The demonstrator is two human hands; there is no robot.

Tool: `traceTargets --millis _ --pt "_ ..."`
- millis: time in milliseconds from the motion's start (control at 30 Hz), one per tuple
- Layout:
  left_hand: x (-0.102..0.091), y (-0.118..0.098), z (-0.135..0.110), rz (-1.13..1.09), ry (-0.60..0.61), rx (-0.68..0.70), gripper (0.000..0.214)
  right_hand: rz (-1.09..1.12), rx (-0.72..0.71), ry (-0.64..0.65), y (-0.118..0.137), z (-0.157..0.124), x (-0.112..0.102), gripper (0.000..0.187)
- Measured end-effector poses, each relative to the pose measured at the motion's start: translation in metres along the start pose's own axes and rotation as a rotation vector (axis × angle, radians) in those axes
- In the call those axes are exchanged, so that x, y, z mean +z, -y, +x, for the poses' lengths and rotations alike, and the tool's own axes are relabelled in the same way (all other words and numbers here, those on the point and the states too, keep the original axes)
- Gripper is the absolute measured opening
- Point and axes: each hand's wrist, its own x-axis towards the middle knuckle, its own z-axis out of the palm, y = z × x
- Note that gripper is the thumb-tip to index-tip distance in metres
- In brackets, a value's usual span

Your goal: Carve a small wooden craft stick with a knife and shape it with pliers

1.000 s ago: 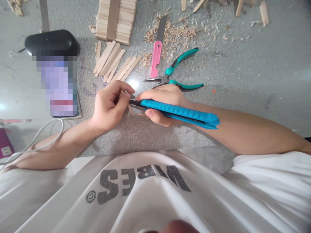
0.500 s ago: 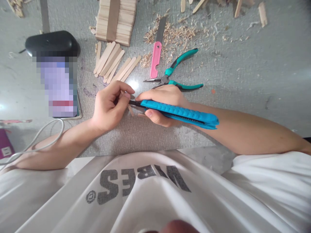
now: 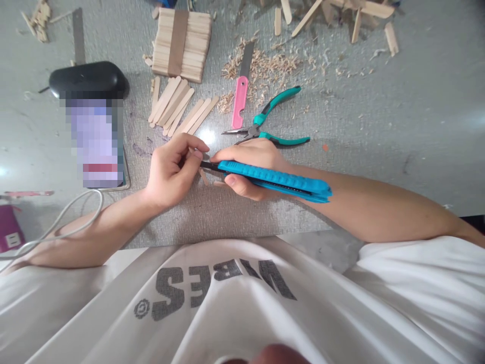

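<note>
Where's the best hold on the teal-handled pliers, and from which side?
Probably around both grips of the pliers, coming from the right: the grips spread open that way, while the metal nose points left. The right hand, holding the blue cutter, is close by their near side.

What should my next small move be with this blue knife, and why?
I'd probably ease the left hand back from the blade before any cut. The right hand grips the blue knife with its dark blade extended toward the left hand, right beside the thumb. The blade's tip is hard to make out, so more clearance seems safer.
</note>
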Motion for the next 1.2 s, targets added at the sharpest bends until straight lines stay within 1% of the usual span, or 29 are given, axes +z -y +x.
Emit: traceTargets --millis 200,333,467,633,733,867,1033,1200 --pt "0.001 -0.002 0.003 -0.020 0.005 -0.018 0.013 0.006 0.021 0.041 -0.002 -0.001 -0.001 0.052" --pt "0.000 -0.005 0.003 -0.029 0.013 -0.027 0.013 0.048 0.006 -0.005 -0.005 -0.002 0.002 0.053" --pt "0.000 -0.005 0.002 -0.051 0.008 -0.039 0.013 0.044 0.017 -0.040 -0.003 -0.003 0.002 0.052" --pt "0.004 -0.003 0.000 -0.086 -0.058 -0.033 0.012 -0.001 0.029 -0.046 0.004 -0.002 -0.001 0.044" --pt "0.005 -0.003 -0.001 -0.046 -0.077 -0.023 0.014 0.003 0.015 -0.054 0.005 -0.001 -0.001 0.038" --pt "0.003 -0.006 -0.002 -0.002 -0.084 -0.010 0.015 0.013 0.036 -0.075 0.004 -0.002 0.000 0.041" --pt "0.001 -0.008 -0.003 0.001 -0.084 -0.023 0.013 0.017 0.054 -0.081 0.005 -0.005 0.002 0.032" --pt "0.000 -0.011 -0.005 0.033 -0.075 -0.006 0.015 0.043 0.041 -0.180 0.009 -0.004 0.003 0.028"
